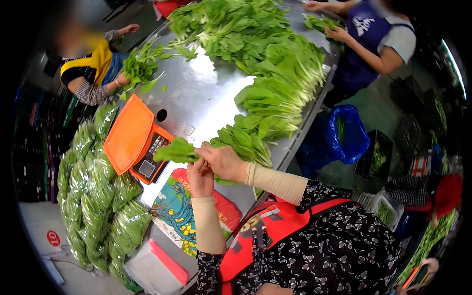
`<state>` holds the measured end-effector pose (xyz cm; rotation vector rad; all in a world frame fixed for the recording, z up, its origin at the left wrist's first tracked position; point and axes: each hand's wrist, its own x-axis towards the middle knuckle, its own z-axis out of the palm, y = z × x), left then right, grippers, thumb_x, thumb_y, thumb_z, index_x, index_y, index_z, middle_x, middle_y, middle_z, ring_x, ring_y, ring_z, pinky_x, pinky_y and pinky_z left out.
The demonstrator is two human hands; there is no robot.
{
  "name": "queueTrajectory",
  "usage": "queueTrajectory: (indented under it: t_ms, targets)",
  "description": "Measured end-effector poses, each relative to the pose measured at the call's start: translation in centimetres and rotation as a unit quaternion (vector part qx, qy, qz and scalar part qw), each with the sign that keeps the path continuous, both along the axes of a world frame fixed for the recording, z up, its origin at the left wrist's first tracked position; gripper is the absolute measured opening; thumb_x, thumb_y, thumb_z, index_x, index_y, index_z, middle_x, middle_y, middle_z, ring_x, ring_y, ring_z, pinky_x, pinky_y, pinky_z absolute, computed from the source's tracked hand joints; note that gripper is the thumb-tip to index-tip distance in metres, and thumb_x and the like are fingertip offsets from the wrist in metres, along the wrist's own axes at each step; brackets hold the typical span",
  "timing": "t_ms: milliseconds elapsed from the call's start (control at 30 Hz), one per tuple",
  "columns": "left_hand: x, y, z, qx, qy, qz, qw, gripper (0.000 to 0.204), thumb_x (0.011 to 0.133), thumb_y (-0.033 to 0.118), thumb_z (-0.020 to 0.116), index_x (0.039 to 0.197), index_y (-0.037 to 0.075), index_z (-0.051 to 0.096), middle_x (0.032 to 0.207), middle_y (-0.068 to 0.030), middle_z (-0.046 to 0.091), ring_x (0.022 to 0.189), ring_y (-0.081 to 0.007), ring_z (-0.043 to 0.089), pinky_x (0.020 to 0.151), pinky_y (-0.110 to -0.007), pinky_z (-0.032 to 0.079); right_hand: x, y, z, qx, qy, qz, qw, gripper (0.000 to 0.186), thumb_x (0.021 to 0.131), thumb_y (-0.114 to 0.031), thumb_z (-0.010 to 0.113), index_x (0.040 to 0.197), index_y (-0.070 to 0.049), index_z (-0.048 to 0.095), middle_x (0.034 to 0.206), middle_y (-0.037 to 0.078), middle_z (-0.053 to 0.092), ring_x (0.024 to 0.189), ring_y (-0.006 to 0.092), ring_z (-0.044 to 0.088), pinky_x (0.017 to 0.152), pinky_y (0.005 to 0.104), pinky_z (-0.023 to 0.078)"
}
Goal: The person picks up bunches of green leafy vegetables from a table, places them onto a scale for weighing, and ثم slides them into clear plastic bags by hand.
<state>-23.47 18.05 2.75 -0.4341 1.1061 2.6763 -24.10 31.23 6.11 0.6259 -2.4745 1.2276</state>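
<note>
- Left hand (200,178) and right hand (224,161) are gripping a leafy green bunch (178,151), fingers closed around its stems.
- Orange scale (133,138) is sitting just left of the fingers (steel table (196,98) beneath).

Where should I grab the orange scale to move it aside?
Probably by the body under the long edges of the orange scale, not the tilted platform. Come from its open left side by the bagged greens; both hands now hold a leafy bunch.
</note>
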Motion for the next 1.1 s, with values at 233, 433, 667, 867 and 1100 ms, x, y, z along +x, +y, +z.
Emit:
queueTrajectory:
  t_ms: [233,433,667,867,1100]
  targets:
    - [4.3,2.4,1.4,0.171,-0.032,-0.068,0.982,0.04,0.091,0.005,0.051,0.128,-0.005,0.044,0.129,-0.0156,0.053,0.125,-0.0282,0.046,0.107,-0.04,0.035,6.3,2.0,-0.7,0.004,-0.034,-0.081,0.996,0.026,0.083,-0.012,0.055,0.109,-0.008,0.057,0.086,0.013,0.064,0.067,0.0339,0.063,0.055,0.0404,0.05]
    - [5.7,6.7,0.3,0.066,-0.043,-0.035,0.996,0.035,0.097,0.015,0.049,0.128,-0.003,0.044,0.118,-0.0137,0.056,0.109,-0.0277,0.055,0.098,-0.042,0.043,9.0,5.1,0.0,0.06,-0.075,-0.087,0.992,0.021,0.083,-0.009,0.056,0.104,-0.009,0.056,0.09,0.012,0.064,0.076,0.0332,0.064,0.058,0.0412,0.051]
    - [6.0,12.5,-0.2,0.04,-0.014,0.036,0.998,0.029,0.096,0.008,0.049,0.124,-0.002,0.046,0.118,-0.0157,0.057,0.108,-0.0251,0.057,0.094,-0.037,0.049,5.5,16.9,1.2,-0.056,-0.047,-0.141,0.987,0.024,0.083,-0.007,0.058,0.107,-0.002,0.062,0.103,0.018,0.064,0.091,0.0309,0.064,0.076,0.037,0.051]
    - [4.5,24.5,-1.6,0.037,-0.065,0.027,0.997,0.035,0.096,0.007,0.051,0.129,0.003,0.042,0.127,-0.0131,0.052,0.114,-0.0268,0.054,0.097,-0.038,0.044,-2.3,32.4,0.4,0.011,-0.011,-0.267,0.963,0.023,0.082,-0.006,0.062,0.103,0.003,0.062,0.089,0.018,0.063,0.073,0.0301,0.061,0.067,0.0353,0.049]
    - [-0.3,28.0,-3.2,-0.028,-0.073,0.051,0.996,0.038,0.093,0.0,0.047,0.131,0.0,0.04,0.131,-0.0127,0.048,0.118,-0.0299,0.05,0.097,-0.045,0.043,-9.4,37.9,-3.1,0.177,-0.076,-0.277,0.941,0.046,0.081,-0.033,0.068,0.1,0.008,0.059,0.093,0.026,0.055,0.089,0.0409,0.054,0.078,0.0449,0.044]
